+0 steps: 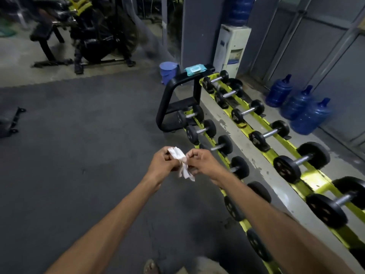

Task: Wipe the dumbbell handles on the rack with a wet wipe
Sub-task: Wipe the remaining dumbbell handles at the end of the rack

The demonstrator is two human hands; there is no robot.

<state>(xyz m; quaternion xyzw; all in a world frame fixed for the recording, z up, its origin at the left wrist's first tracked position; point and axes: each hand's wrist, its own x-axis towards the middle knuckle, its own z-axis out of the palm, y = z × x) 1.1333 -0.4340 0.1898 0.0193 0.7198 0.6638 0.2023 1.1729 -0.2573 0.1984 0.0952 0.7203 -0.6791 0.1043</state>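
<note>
A crumpled white wet wipe (182, 164) hangs between my two hands in front of me. My left hand (163, 162) pinches its upper end and my right hand (201, 162) pinches it from the other side. Both hands are above the dark floor, just left of the yellow dumbbell rack (314, 177). Black dumbbells with silver handles (304, 158) lie in two rows on the rack, the lower row (220, 146) partly hidden by my right arm. A light blue pack of wipes (195, 69) lies on the rack's black end frame.
A blue bin (167, 73) stands on the floor behind the rack's end. A white water dispenser (232, 48) and three blue water bottles (298, 103) stand by the wall on the right. An exercise bike (102, 36) and bench stand far left.
</note>
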